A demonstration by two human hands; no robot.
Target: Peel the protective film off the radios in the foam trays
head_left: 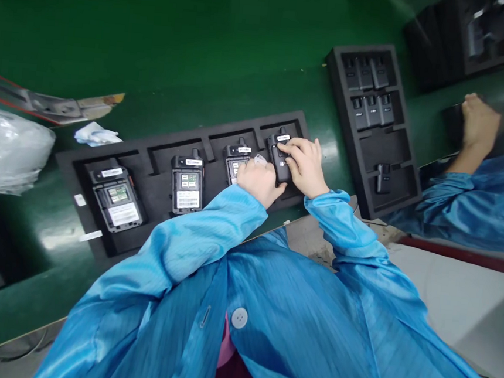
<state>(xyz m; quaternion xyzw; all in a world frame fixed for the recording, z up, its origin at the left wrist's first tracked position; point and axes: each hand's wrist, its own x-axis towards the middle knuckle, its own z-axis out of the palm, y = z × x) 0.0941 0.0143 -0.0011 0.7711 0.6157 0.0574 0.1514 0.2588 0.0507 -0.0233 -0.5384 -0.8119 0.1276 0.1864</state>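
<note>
A long black foam tray (160,172) lies in front of me with handheld radios in its compartments. My right hand (306,165) grips the rightmost radio (282,169), fingers across its dark back and thumb along its face. Just to its left, my left hand (259,182) is closed, its thumb at that radio's lower end. A small pale piece shows by the left fingertips; what it is I cannot make out. Partly behind this hand is another radio (237,151), its back uncovered. Two more, a middle radio (187,184) and a left radio (116,198), show bare slots and white labels.
Right of the tray stands a second foam tray (364,163) holding several black battery packs (372,110). A co-worker's hand (480,124) and blue sleeve are at far right. Left lie clear plastic bags (8,153) and a crumpled white wipe (95,134) on the green table (193,48).
</note>
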